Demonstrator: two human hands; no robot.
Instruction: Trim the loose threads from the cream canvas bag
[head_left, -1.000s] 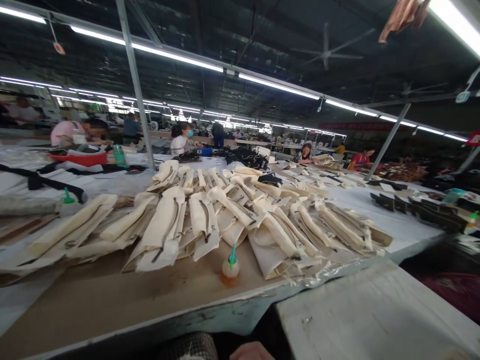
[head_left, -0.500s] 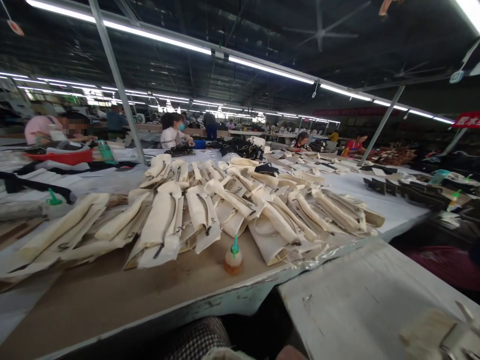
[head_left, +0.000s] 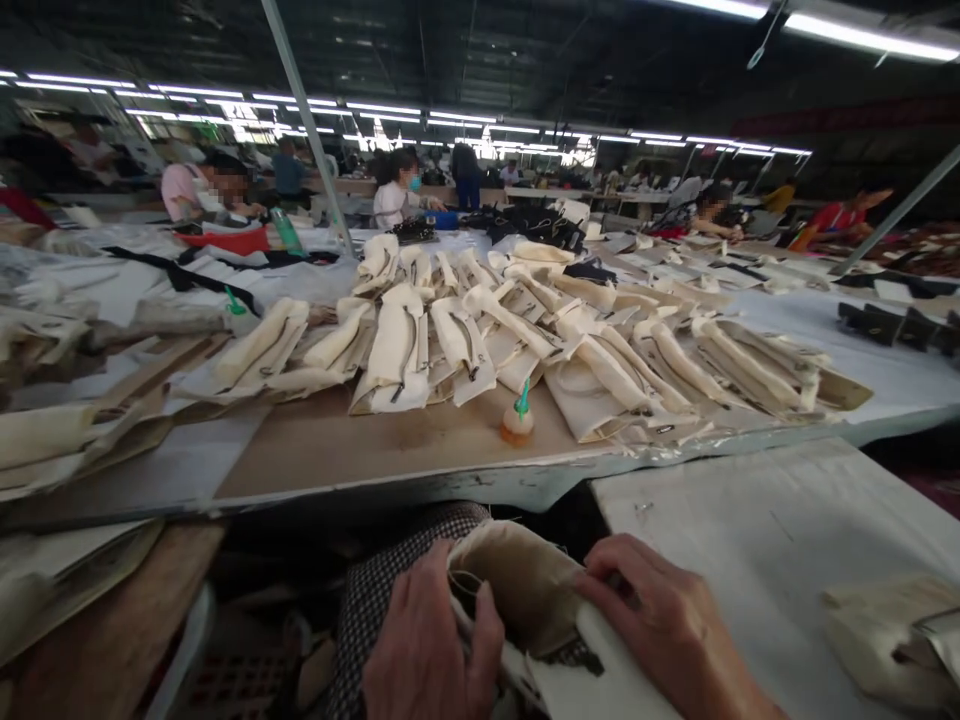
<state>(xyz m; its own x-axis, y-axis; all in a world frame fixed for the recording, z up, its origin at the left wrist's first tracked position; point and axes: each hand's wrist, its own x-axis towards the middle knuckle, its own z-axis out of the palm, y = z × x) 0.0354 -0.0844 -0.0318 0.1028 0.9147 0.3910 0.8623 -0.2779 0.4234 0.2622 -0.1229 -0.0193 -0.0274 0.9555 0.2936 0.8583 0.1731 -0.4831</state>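
Over my lap, at the bottom of the head view, I hold a cream fabric bag piece [head_left: 517, 575], its edge curved up and its tan inside facing me. My left hand [head_left: 429, 640] grips its left edge, the thumb inside near a thin loop of thread or cord. On the right edge my right hand [head_left: 664, 615] pinches the fabric between thumb and fingers. A dark strip, perhaps a zipper end, shows low in the opening. On the table ahead, many similar cream pieces [head_left: 397, 335] with dark zippers lie in an overlapping heap.
A small glue bottle [head_left: 517, 425] with a green nozzle stands near the brown table edge [head_left: 315, 455]. To the right is a pale side table [head_left: 735, 520] with another cream piece [head_left: 885, 630]. A plastic basket [head_left: 240, 660] sits low left. Several people work at tables beyond.
The view has tilted down and turned left. Both my hands and the bag piece have come into clear sight; before, only slivers showed at the bottom edge.
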